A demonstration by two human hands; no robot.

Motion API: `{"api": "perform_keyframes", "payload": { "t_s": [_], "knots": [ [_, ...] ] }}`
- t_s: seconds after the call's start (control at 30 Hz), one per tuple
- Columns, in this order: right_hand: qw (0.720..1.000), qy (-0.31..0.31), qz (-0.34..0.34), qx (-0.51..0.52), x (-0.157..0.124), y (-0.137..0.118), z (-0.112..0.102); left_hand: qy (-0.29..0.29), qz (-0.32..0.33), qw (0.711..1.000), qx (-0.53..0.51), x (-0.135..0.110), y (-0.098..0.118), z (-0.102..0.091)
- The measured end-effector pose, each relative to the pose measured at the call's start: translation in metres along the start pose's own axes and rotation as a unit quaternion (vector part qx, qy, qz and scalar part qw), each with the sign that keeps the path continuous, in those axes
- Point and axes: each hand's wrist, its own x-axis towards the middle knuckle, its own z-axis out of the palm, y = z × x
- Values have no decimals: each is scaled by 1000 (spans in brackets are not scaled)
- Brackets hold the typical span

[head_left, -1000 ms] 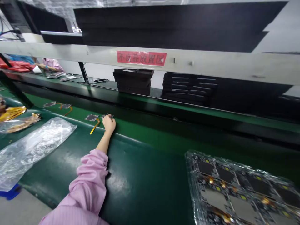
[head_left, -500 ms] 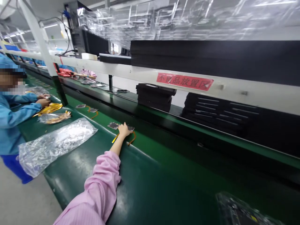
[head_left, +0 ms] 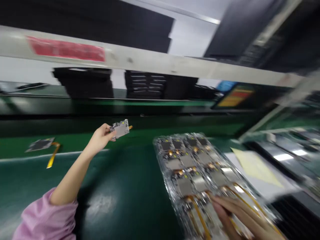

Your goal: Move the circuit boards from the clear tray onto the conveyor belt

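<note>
My left hand (head_left: 100, 139) pinches a small circuit board (head_left: 121, 129) by its left edge, holding it above the conveyor. The board has a silvery metal plate and a bit of orange flex cable at its right end. My right hand (head_left: 241, 216) is at the lower right, blurred, its fingers stretched over a clear plastic tray (head_left: 167, 186). Rows of similar boards (head_left: 184, 186) with orange ribbon cables lie in that tray. Whether the right fingertips touch a board is unclear. Another circuit board (head_left: 40, 144) with an orange cable lies on the belt at the left.
Beyond the green belt (head_left: 145, 128) stand stacks of black trays (head_left: 86, 83) beneath a white rail (head_left: 150, 60) with a red label. To the right are a yellow sheet (head_left: 255, 166) on white paper and dark flat panels (head_left: 277, 155). A slanted post (head_left: 260, 121) rises there.
The view has swung right, bringing the tray and my right hand into sight. My left hand has lifted a circuit board off the belt and carried it rightward.
</note>
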Motion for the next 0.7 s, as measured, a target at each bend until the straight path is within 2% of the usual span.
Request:
{"api": "perform_keyframes", "payload": {
  "t_s": [0.07, 0.13, 0.2, 0.27, 0.37, 0.47, 0.6, 0.7],
  "knots": [
    [999, -5, 35, 29, -14, -14, 4, -76, 41, 988, -125, -41, 26, 49],
    [995, 29, 73, 55, -18, -24, 14, -146, 49, 971, -184, -87, 46, 86],
    [991, 46, 105, 67, -17, -30, 22, -214, 37, 955, -201, -128, 56, 111],
    [988, 42, 131, 77, -18, -32, 28, -266, 15, 940, -212, -158, 59, 125],
    [983, 42, 151, 97, -22, -33, 30, -300, -23, 928, -220, -181, 55, 134],
    [977, 20, 166, 136, -24, -30, 24, -310, -39, 925, -215, -186, 54, 137],
    [955, -36, 245, 166, -23, -10, -9, -323, -27, 929, -182, -194, 73, 128],
    [934, -108, 316, 129, -28, 14, -36, -316, 18, 931, -179, -216, 97, 113]
  ]
}}
